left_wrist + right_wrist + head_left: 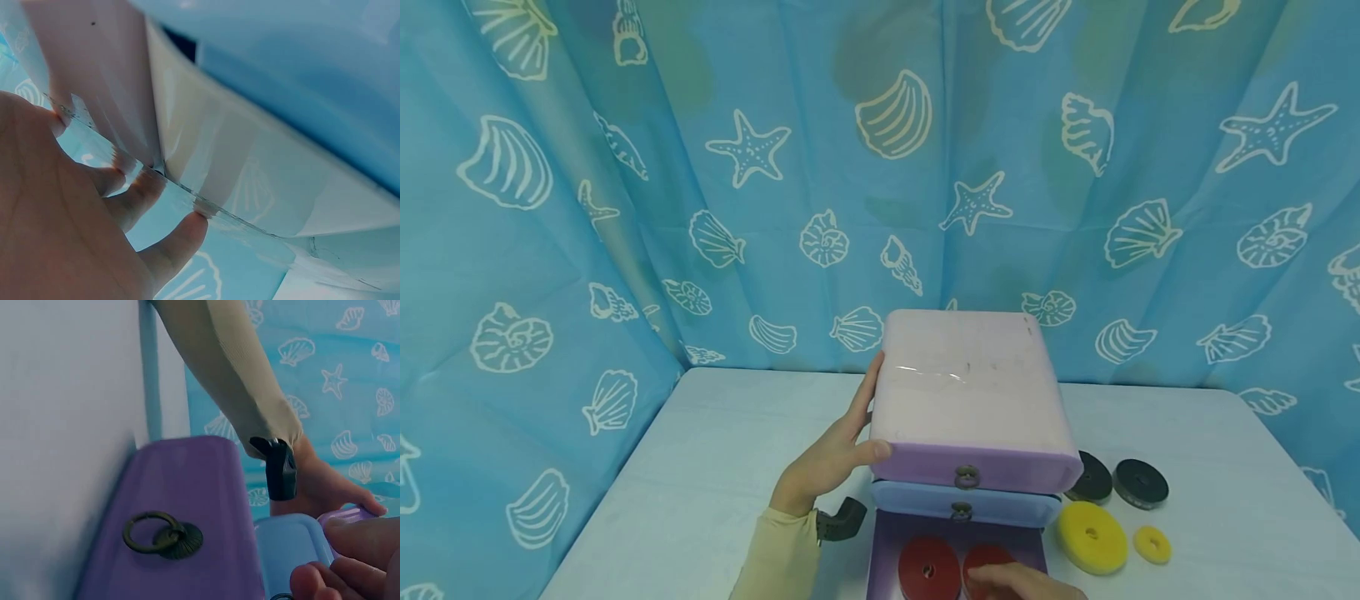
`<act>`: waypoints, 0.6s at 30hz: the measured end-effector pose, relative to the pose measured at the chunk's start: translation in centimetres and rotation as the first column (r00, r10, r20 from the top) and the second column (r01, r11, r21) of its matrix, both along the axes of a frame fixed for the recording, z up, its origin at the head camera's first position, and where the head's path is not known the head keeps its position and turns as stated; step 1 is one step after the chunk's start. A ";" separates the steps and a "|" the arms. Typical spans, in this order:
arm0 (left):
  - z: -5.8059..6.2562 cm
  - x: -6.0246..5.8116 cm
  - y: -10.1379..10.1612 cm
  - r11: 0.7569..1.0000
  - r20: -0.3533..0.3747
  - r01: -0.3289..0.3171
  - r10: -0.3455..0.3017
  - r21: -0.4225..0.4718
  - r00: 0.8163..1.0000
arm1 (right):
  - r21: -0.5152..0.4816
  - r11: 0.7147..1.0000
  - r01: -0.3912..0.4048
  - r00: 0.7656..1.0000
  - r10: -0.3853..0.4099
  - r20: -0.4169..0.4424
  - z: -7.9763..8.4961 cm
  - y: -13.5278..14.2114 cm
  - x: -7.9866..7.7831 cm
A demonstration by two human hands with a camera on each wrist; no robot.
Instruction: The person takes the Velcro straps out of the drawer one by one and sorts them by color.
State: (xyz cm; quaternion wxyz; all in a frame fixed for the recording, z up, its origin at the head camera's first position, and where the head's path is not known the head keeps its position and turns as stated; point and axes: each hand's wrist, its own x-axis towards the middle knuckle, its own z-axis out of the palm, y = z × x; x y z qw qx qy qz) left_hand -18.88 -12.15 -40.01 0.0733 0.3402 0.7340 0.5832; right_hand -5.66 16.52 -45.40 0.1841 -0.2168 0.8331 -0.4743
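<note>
A small drawer cabinet [973,383] with a pale pink top stands on the table. Its bottom purple drawer [194,481] is pulled out, showing a ring handle [150,532]; the blue drawer [917,497] above sticks out slightly. My left hand [831,458] rests against the cabinet's left side, fingers spread and thumb at the front corner. Inside the purple drawer lie two red discs, the left one [929,568] uncovered. Over the right red disc [988,557] is my right hand [1018,581], its fingers touching or just above it; whether they pinch it is hidden.
Right of the cabinet lie two black discs, one [1141,483] fully seen and one [1092,479] partly hidden. In front of them are a large yellow disc [1092,537] and a small yellow ring [1152,544]. A blue shell-patterned curtain [820,183] hangs behind the table.
</note>
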 end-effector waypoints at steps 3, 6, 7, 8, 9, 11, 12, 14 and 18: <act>0.1 0.1 0.0 1.000 0.000 0.000 0.000 -0.001 1.000 | 0.028 0.979 0.203 0.962 -0.194 -0.195 0.4 -1.5 0.7; 0.1 0.1 0.1 1.000 0.001 -0.001 0.001 0.001 1.000 | -0.028 0.951 0.308 0.926 -0.306 -0.220 0.5 -2.7 0.7; 0.1 0.1 0.1 1.000 0.002 -0.001 0.001 0.001 1.000 | -0.034 0.944 0.328 0.924 -0.328 -0.196 0.5 -2.9 0.6; 0.1 0.1 0.1 1.000 0.003 -0.001 0.001 0.001 1.000 | -0.035 0.944 0.327 0.928 -0.328 -0.179 0.6 -3.0 0.5; 0.1 0.1 0.1 1.000 0.004 -0.001 0.001 0.001 1.000 | -0.031 0.946 0.323 0.933 -0.323 -0.156 0.6 -3.0 0.3; 0.0 0.1 0.0 1.000 0.003 0.000 0.000 0.004 1.000 | -0.015 0.952 0.307 0.944 -0.307 -0.122 0.7 -2.9 -0.2; 0.0 0.1 0.0 1.000 0.004 0.001 -0.001 0.005 1.000 | -0.004 0.956 0.295 0.947 -0.293 -0.129 0.7 -2.8 -0.4; 0.1 0.1 0.0 1.000 0.002 0.003 -0.003 0.006 1.000 | 0.006 0.964 0.265 0.954 -0.261 -0.147 0.7 -2.6 -0.8; 0.2 0.2 0.1 1.000 0.005 -0.001 0.001 0.004 1.000 | 0.010 0.979 0.203 0.971 -0.200 -0.128 0.8 -2.3 -1.6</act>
